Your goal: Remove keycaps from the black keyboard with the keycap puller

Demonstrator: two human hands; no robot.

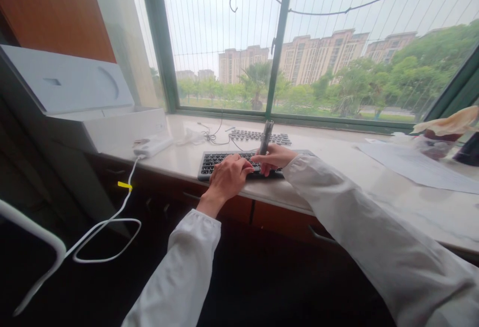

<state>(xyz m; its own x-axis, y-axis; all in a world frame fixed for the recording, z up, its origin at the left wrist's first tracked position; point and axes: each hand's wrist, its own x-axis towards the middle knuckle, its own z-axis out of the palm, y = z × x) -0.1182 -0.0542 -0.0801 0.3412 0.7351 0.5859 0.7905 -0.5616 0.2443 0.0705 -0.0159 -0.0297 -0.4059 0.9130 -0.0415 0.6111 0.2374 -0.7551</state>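
A black keyboard (207, 163) lies near the front edge of the pale counter, a frame of dark key positions showing on its left part. My left hand (229, 174) rests over its middle, fingers bent and pressed down onto it. In my right hand (276, 157), a dark, stick-shaped tool (266, 137) stands almost upright; its lower end is hidden by the fingers. The two hands nearly meet at the fingertips. Behind the keyboard, loose keycaps (258, 136) lie in rows, next to a thin dark cable (215, 139).
An open white box (123, 127) stands at the left, with a white power strip (151, 146) before it. Its white cord (127, 199) hangs off the counter. Paper sheets (419, 164) and bagged items (437, 142) are at the right. A window frame (279, 57) rises behind.
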